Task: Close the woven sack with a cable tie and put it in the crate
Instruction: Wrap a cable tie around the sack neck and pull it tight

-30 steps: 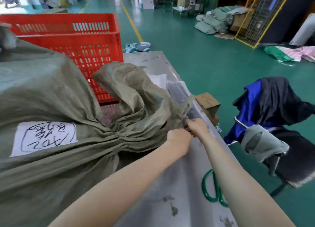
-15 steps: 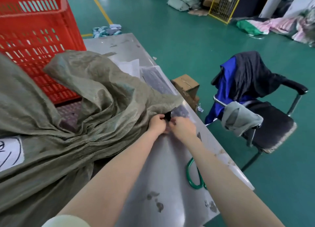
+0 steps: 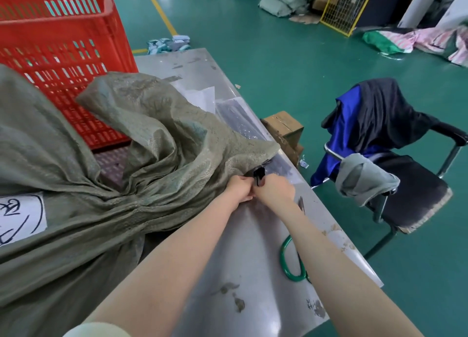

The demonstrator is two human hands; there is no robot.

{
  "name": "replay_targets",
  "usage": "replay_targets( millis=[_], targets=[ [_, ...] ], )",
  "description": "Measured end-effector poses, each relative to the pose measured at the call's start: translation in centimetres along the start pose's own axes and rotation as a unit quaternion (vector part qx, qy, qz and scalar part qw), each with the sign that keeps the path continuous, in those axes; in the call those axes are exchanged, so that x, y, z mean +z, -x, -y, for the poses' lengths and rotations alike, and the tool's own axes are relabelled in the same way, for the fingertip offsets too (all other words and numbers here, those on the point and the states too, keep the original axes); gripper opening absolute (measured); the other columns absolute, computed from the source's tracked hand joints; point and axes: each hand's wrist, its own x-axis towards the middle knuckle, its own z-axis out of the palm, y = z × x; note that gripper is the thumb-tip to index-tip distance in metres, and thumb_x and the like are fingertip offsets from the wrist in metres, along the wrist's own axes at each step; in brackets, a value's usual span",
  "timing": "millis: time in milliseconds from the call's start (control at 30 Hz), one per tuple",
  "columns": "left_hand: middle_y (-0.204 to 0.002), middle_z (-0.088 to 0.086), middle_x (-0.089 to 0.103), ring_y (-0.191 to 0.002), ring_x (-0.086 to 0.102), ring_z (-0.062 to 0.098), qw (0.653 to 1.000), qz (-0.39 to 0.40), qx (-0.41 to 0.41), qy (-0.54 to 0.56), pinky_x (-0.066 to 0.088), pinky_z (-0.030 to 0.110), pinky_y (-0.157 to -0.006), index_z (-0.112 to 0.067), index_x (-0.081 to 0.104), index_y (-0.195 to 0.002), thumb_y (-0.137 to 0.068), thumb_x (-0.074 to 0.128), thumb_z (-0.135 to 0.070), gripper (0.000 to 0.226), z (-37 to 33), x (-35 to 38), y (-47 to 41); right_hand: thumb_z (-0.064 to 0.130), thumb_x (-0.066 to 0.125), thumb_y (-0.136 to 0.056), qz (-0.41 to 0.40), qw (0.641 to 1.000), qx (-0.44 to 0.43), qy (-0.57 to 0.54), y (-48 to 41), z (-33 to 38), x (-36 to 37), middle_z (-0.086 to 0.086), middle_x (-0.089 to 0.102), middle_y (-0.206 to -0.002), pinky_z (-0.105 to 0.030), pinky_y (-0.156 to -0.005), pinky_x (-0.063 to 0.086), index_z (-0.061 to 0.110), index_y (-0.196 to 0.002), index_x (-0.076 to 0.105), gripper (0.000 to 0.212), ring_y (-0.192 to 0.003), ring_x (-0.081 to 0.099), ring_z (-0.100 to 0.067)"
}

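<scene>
- A red crate (image 3: 58,65) stands at the far left corner of the steel worktop (image 3: 243,273), its open top well above the woven sack (image 3: 83,174) slumped against it.
- The sack fills the left of the worktop, a handwritten label (image 3: 21,216) on its flank and its mouth trailing towards the right edge.
- My left hand (image 3: 239,191) is clenched on the gathered mouth, touching my right hand (image 3: 274,188), which pinches a black cable tie (image 3: 258,175) standing between them.
- My judgement: bunch the cloth tightly, thread the tail fully, then pull hard so no folds slip out.
- Green-handled scissors (image 3: 291,263) lie near the right edge, partly under my forearm, handy for trimming.
- A chair (image 3: 410,184) draped with clothes stands beyond on the floor.
</scene>
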Motion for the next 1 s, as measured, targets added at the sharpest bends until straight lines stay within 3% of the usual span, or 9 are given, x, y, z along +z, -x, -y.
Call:
replay_targets(
  millis=[167,300,400,500,600,700,800,867,1000],
  targets=[
    [-0.028,-0.006,0.05,-0.042,0.044,0.013,0.999,-0.002,0.016,-0.029,0.032,0.02,-0.045,-0.013,0.052,-0.056,-0.087,0.049,0.006,0.036,1.3,-0.3,0.7,0.03,0.071,-0.066,0.126,0.987,-0.055,-0.086,2.3,-0.8,0.0,0.0,0.048,-0.052,-0.023,-0.045,0.033,0.02,-0.043,0.043,0.037,-0.051,0.044,-0.014],
    [-0.028,-0.002,0.053,-0.025,0.049,0.009,1.0,0.018,-0.003,-0.009,0.04,0.015,-0.031,-0.008,0.055,-0.067,-0.087,0.051,0.009,0.026,3.1,-1.5,2.7,0.035,0.066,-0.075,0.266,0.928,0.038,-0.258,3.9,-1.5,-0.7,0.003,0.055,-0.05,-0.017,-0.038,0.024,0.018,-0.056,0.063,0.026,-0.04,0.037,-0.01],
    [-0.031,-0.002,0.058,-0.03,0.055,0.007,0.997,0.06,-0.041,0.012,0.05,0.017,-0.038,-0.004,0.054,-0.069,-0.09,0.044,0.012,0.029,4.5,-2.7,4.5,0.023,0.051,-0.085,0.215,0.885,0.162,-0.379,3.7,-1.6,0.7,0.001,0.057,-0.048,-0.008,-0.035,0.021,0.012,-0.067,0.058,0.022,-0.028,0.038,-0.008],
    [-0.05,0.001,0.067,-0.052,0.064,0.012,0.991,0.116,-0.073,-0.004,0.057,0.025,-0.07,-0.002,0.06,-0.086,-0.091,0.045,0.01,0.019,5.4,-4.2,5.9,0.02,0.047,-0.092,0.159,0.827,0.18,-0.508,4.0,-0.9,2.2,0.001,0.059,-0.04,-0.007,-0.029,0.025,0.013,-0.066,0.051,0.027,-0.021,0.042,-0.004],
    [-0.05,-0.005,0.07,-0.047,0.068,0.004,0.983,0.143,-0.098,-0.055,0.057,0.017,-0.058,-0.008,0.06,-0.098,-0.09,0.053,0.003,0.015,6.0,-5.7,7.4,0.016,0.05,-0.093,0.155,0.792,0.166,-0.567,4.7,0.1,2.7,0.002,0.059,-0.035,-0.008,-0.027,0.029,0.011,-0.066,0.053,0.028,-0.021,0.042,0.0],
    [-0.059,-0.004,0.07,-0.052,0.066,0.006,0.99,0.089,-0.087,-0.067,0.055,0.017,-0.059,-0.011,0.061,-0.088,-0.09,0.056,-0.008,0.007,5.9,-6.2,8.5,0.013,0.055,-0.09,0.212,0.821,0.153,-0.508,5.9,0.6,3.3,0.003,0.059,-0.033,-0.008,-0.028,0.031,0.01,-0.067,0.057,0.024,-0.022,0.045,-0.001],
    [-0.073,0.003,0.059,-0.063,0.057,0.012,0.999,0.005,-0.054,-0.003,0.049,0.021,-0.063,-0.01,0.057,-0.081,-0.091,0.052,-0.015,0.012,5.9,-6.4,8.5,0.022,0.063,-0.085,0.325,0.876,0.101,-0.342,7.8,0.8,3.6,0.004,0.068,-0.046,-0.008,-0.034,0.039,0.014,-0.073,0.064,0.014,-0.036,0.06,-0.002],
    [-0.067,0.0,0.06,-0.059,0.057,0.01,0.999,-0.02,-0.029,-0.006,0.047,0.019,-0.058,-0.013,0.054,-0.072,-0.09,0.055,-0.018,0.019,6.0,-6.6,8.7,0.025,0.063,-0.085,0.387,0.879,0.058,-0.272,9.1,1.4,3.9,0.007,0.07,-0.05,-0.008,-0.037,0.04,0.018,-0.076,0.065,0.012,-0.043,0.064,0.0],
    [-0.034,-0.008,0.058,-0.027,0.051,-0.004,0.998,0.002,0.011,-0.061,0.041,0.008,-0.034,-0.012,0.056,-0.064,-0.09,0.058,-0.01,0.025,6.6,-7.1,10.0,0.027,0.064,-0.085,0.429,0.869,0.02,-0.245,10.5,2.2,4.4,0.009,0.072,-0.054,-0.007,-0.043,0.041,0.019,-0.079,0.065,0.01,-0.047,0.066,0.001]
  ],
)
